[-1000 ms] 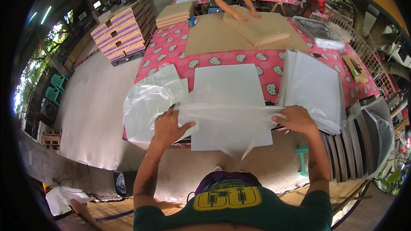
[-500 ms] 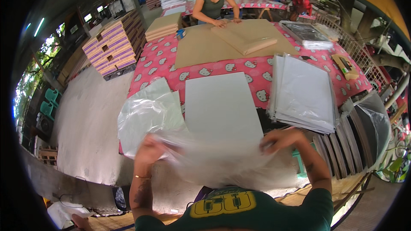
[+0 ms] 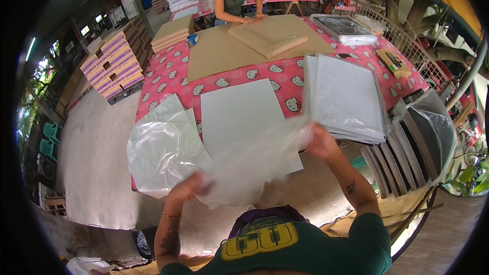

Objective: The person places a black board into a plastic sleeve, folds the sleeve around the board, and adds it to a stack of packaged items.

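Head view: the left hand (image 3: 187,187) is curled closed at the near left end of a thin clear plastic sheet (image 3: 249,165), and the right hand (image 3: 321,141) is closed at its far right corner, though motion blur hides exactly how the fingertips pinch. The plastic hangs slantwise between the two hands, over the near part of a white board (image 3: 242,107); whether it touches the board cannot be told. The board's near right corner seems to jut past the edge of the table (image 3: 168,84).

Trouble could come from that overhang: if the plastic snagged the corner, the board might be dragged askew or tipped off. Plastic this light could also fold or cling to itself if one side went slack, and a hard tug might tear it.

Just left of the board lies a crinkled pile of plastic (image 3: 165,145), close enough that a loose edge could catch on it. To the right is a stack of white sheets in clear plastic (image 3: 349,97), with grey panels (image 3: 407,158) beyond. Across the table, a co-worker's hands (image 3: 252,19) rest on a brown package (image 3: 270,35).
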A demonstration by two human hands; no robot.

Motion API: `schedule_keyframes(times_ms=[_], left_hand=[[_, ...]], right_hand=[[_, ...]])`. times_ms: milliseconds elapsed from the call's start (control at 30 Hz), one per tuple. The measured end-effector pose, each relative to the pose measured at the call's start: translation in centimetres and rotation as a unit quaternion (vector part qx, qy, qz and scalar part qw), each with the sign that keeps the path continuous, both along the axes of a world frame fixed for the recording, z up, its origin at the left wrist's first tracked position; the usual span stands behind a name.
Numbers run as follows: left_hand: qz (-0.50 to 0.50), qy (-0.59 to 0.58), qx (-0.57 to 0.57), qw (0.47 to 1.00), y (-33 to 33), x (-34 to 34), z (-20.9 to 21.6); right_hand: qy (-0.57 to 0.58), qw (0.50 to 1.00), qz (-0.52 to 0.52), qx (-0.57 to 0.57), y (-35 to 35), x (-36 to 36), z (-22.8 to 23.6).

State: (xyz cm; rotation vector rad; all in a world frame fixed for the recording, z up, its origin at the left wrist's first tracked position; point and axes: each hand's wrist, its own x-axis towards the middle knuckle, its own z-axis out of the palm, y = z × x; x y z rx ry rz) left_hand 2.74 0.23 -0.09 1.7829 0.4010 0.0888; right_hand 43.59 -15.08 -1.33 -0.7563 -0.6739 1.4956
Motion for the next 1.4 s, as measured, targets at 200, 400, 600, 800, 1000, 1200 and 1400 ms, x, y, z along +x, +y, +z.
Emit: schedule_keyframes(times_ms=[200,400,600,800,1000,1200,1400], left_hand=[[0.334,-0.281,-0.178,0.882,-1.2,2.3,3.1],[-0.041,0.096,-0.103,0.989,0.1,-3.0,-2.8],[0.21,-0.425,-0.334,0.814,-1.0,0.9,2.5],[0.084,-0.016,-0.302,0.949,0.1,-2.4,-0.3],[0.457,-0.315,-0.212,0.804,1.6,-4.2,1.5],[-0.057,0.173,0.11,0.977,2.5,-5.9,-2.0],[0.249,-0.138,-0.305,0.909,3.3,-4.0,-2.0]], right_hand=[[-0.361,0.889,0.272,-0.073,-1.1,-1.0,-2.0],[0.197,0.979,-0.053,0.027,1.3,1.7,-4.8],[0.263,0.959,-0.104,0.009,2.8,0.0,-5.7],[0.242,0.946,-0.206,0.057,3.2,-0.8,0.2],[-0.339,0.905,0.229,0.116,3.8,1.3,-3.6],[0.07,0.997,0.012,-0.008,3.0,1.3,-4.7],[-0.212,0.933,0.269,-0.113,0.1,1.8,-6.5]])
